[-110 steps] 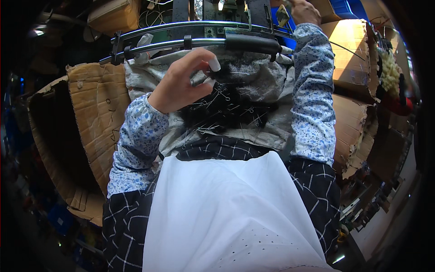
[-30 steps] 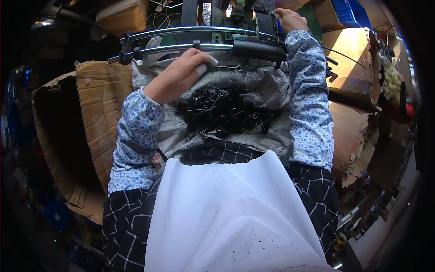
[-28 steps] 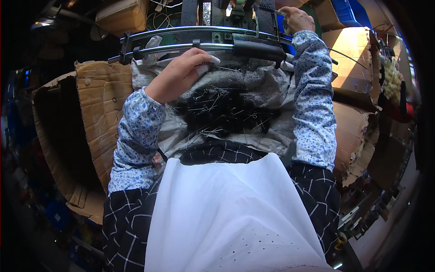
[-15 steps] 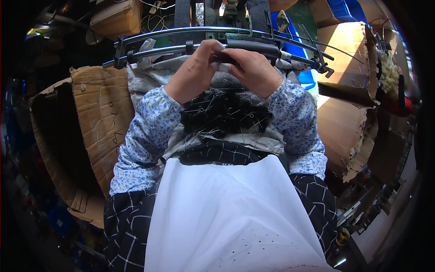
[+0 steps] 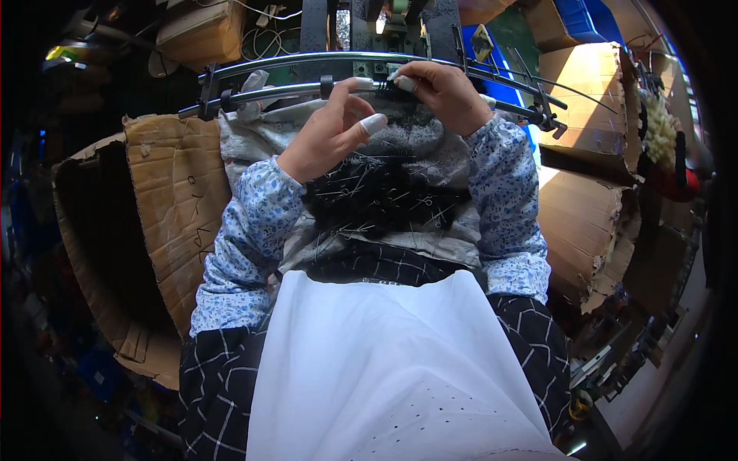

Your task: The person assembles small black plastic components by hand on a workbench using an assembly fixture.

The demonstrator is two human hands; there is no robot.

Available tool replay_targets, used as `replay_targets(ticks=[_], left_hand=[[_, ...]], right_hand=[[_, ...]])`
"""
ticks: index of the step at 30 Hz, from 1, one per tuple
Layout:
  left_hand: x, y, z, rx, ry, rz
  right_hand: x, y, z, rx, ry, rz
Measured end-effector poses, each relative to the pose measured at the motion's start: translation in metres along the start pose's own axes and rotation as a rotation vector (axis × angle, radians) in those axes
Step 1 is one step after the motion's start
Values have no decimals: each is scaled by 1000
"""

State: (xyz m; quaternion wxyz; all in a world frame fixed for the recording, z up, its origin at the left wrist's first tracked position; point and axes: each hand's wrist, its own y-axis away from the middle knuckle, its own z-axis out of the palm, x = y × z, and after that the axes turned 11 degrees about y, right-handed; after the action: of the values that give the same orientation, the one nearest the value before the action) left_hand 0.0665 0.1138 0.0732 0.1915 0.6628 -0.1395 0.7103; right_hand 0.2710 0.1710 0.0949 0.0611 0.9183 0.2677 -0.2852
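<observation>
My left hand (image 5: 327, 134) is open, its thumb and fingers apart, with white wrapping on the thumb and index finger. The left index fingertip reaches the lower metal rod (image 5: 284, 91). To its right, my right hand (image 5: 450, 96) pinches at the rod with white-wrapped fingertips; what lies between them is too small to make out. Short black bristles (image 5: 392, 94) show just below those fingertips. Nearer me, a dark pile of thin wire pins with looped ends (image 5: 384, 192) lies on a grey cloth (image 5: 265, 134) over my lap.
An upper metal rod (image 5: 307, 58) runs behind the lower one, with clamps at both ends. A tall open cardboard box (image 5: 173, 207) stands left. Two more cardboard boxes (image 5: 580, 223) are on the right, with blue bins (image 5: 592, 27) beyond.
My hands were close together over a dark cylinder on the rod. They have moved apart: the left opened and drew back slightly, the right rose. The cylinder no longer shows there.
</observation>
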Motion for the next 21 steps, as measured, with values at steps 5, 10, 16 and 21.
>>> replay_targets(ticks=[5, 10, 16, 21], left_hand=[[2, -4, 2, 44, -9, 35], [-1, 0, 4, 132, -374, 297], [8, 16, -21, 113, -282, 14], [-40, 11, -38, -165, -415, -543]], right_hand=[[-17, 3, 2, -268, -173, 62], [-27, 3, -5, -438, -277, 134], [20, -15, -10, 208, 110, 84], [85, -42, -8, 531, 836, 244]])
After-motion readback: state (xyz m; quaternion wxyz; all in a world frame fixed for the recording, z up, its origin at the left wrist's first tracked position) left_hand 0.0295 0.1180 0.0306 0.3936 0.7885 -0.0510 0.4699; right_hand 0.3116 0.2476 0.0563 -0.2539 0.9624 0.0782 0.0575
